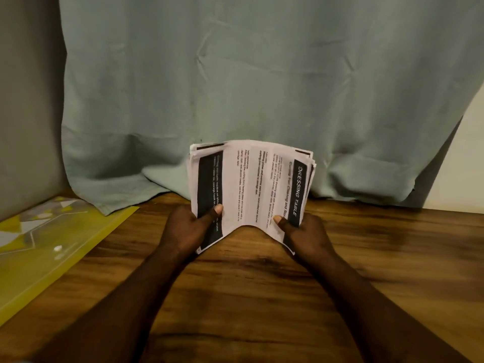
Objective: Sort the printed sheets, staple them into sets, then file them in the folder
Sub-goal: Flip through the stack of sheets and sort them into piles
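We hold the bowed stack of white printed sheets (251,189) with black header bars between our hands, above the brown wooden tabletop (262,284). Our left hand (188,229) and right hand (306,234) each pinch an edge, thumbs on top. A yellow translucent plastic folder (52,244) lies well left of our left hand.

Home desk: wooden tabletop (248,297), cloth backdrop (235,87).

I see dim, warm light; the white printed sheets (251,189) blur slightly, small text unreadable, and the brown wooden tabletop (392,258) bows near the edges.
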